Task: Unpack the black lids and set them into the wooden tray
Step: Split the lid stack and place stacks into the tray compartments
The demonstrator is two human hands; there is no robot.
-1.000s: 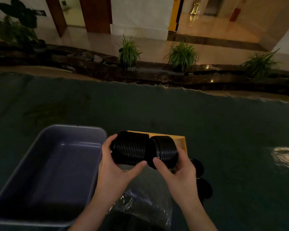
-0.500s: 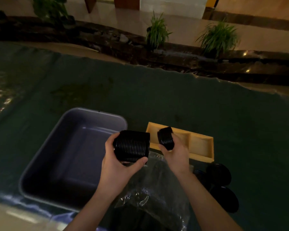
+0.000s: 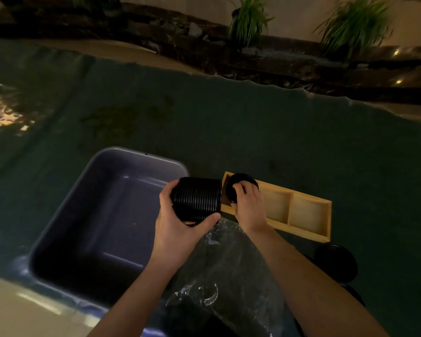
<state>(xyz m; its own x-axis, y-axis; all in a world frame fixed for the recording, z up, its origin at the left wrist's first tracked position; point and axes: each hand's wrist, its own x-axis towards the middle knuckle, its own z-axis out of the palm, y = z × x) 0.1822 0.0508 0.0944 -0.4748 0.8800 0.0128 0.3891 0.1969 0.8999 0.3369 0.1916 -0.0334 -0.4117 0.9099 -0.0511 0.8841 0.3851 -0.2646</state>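
My left hand (image 3: 178, 234) grips a thick stack of black lids (image 3: 197, 198), held sideways just left of the wooden tray (image 3: 309, 216). My right hand (image 3: 249, 207) holds a small batch of black lids (image 3: 238, 186) over the tray's leftmost compartment; whether they touch its floor is hidden by my fingers. The tray has three compartments, and the middle and right ones show bare wood. More black lids (image 3: 336, 262) lie on the green cloth below the tray's right end.
A grey plastic tub (image 3: 102, 215) stands at the left, touching the stack's side of the work area. A crumpled clear plastic bag (image 3: 219, 280) lies between my forearms. The green cloth (image 3: 253, 122) stretches far ahead to a rocky planter edge with plants (image 3: 248, 18).
My right hand split a small batch of lids off the stack and carried it right, down over the tray's left compartment. The left hand kept the big stack. The view tilted downward.
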